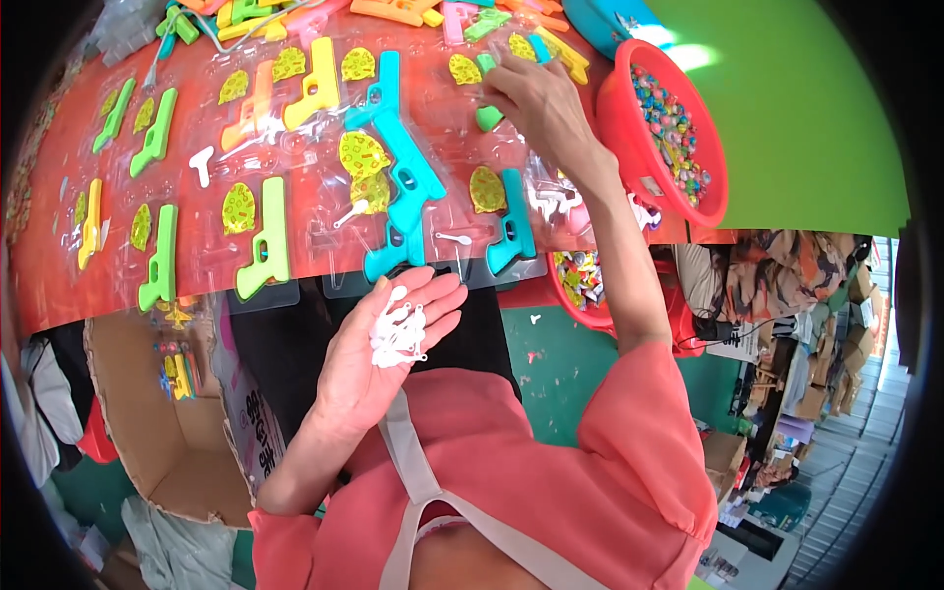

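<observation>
My left hand (359,344) is palm up near the table's front edge, with a small heap of white plastic spoon-like pieces (398,334) lying in it. My right hand (541,103) reaches to the far side, fingers bent down over a green toy pistol (489,118) that they partly cover; what the fingertips pinch, if anything, is hidden. Loose white pieces lie on the blister trays, one by the yellow patterned piece (364,154) and another white piece (453,239) nearer the front. A blue toy pistol (408,172) overlaps other blue pistols ahead of my left hand.
Clear blister trays with green, yellow, orange and blue pistols cover the red table (59,285). A red basket (615,123) of colourful small balls stands at the right, beside a blue basin (600,25). Below are an open cardboard box (128,393) and another red container (600,317).
</observation>
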A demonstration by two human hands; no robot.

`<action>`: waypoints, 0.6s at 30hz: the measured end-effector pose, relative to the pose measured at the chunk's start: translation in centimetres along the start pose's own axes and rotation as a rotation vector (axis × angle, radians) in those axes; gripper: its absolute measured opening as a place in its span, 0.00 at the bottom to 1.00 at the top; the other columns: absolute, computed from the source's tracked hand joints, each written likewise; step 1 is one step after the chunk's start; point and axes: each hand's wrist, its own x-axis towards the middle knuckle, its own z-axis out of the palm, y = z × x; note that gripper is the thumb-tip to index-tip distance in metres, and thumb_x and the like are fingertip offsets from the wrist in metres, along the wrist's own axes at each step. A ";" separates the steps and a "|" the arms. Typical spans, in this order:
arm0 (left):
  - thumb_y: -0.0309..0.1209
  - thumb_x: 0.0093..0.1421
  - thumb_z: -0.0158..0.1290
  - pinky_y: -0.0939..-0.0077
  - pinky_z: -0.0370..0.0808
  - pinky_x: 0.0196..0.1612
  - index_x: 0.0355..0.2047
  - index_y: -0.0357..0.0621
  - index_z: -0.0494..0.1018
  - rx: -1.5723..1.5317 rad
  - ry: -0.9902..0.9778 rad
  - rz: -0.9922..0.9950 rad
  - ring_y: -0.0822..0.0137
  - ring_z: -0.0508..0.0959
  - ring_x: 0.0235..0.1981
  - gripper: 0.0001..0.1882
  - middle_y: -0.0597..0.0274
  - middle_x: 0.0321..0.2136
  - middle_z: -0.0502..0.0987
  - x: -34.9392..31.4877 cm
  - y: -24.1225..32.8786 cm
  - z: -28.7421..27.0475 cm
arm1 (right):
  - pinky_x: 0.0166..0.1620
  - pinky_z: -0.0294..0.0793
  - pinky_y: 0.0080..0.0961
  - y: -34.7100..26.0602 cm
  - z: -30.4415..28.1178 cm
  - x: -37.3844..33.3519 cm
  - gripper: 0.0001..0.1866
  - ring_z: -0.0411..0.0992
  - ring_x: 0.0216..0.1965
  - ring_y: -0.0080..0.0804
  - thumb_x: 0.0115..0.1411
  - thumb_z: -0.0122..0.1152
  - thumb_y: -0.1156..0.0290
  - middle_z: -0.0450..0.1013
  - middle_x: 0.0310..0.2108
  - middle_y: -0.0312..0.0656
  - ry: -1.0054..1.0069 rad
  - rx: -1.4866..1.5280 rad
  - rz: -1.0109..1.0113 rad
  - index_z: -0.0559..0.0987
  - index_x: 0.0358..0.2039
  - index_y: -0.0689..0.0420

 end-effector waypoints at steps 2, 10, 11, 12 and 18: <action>0.42 0.71 0.37 0.56 0.63 0.63 0.56 0.30 0.63 -0.010 -0.007 0.009 0.48 0.67 0.60 0.25 0.39 0.56 0.67 -0.1 0.2 0.3 | 0.43 0.64 0.35 1.1 1.1 0.8 0.06 0.71 0.35 0.38 0.57 0.60 0.68 0.69 0.30 0.39 -0.054 -0.047 -0.012 0.75 0.31 0.57; 0.40 0.71 0.37 0.57 0.65 0.63 0.57 0.27 0.61 -0.036 -0.021 0.087 0.49 0.69 0.59 0.26 0.40 0.56 0.68 -0.2 0.9 -0.3 | 0.34 0.66 0.30 -8.9 -4.9 -0.7 0.08 0.70 0.28 0.38 0.51 0.66 0.73 0.70 0.27 0.39 -0.167 0.487 -0.066 0.77 0.31 0.58; 0.39 0.71 0.37 0.58 0.66 0.62 0.57 0.27 0.61 -0.039 -0.021 0.078 0.49 0.69 0.58 0.25 0.41 0.55 0.68 -0.1 0.9 -0.2 | 0.37 0.66 0.31 -10.9 -4.9 -2.1 0.10 0.71 0.31 0.37 0.49 0.67 0.71 0.71 0.28 0.39 -0.114 0.494 -0.159 0.77 0.32 0.57; 0.40 0.71 0.39 0.61 0.68 0.60 0.56 0.29 0.63 -0.090 -0.025 0.064 0.56 0.73 0.55 0.24 0.47 0.51 0.72 -0.1 0.6 -0.5 | 0.39 0.65 0.32 -12.7 -5.2 -3.0 0.11 0.71 0.33 0.35 0.49 0.67 0.70 0.71 0.30 0.38 -0.157 0.524 -0.170 0.77 0.32 0.57; 0.42 0.69 0.43 0.71 0.73 0.51 0.54 0.35 0.68 -0.085 0.038 0.050 0.70 0.76 0.45 0.22 0.60 0.44 0.76 -1.7 -0.8 -2.0 | 0.44 0.63 0.32 -16.9 -4.3 -5.9 0.11 0.69 0.38 0.30 0.47 0.62 0.70 0.67 0.32 0.35 -0.283 0.439 -0.195 0.77 0.33 0.55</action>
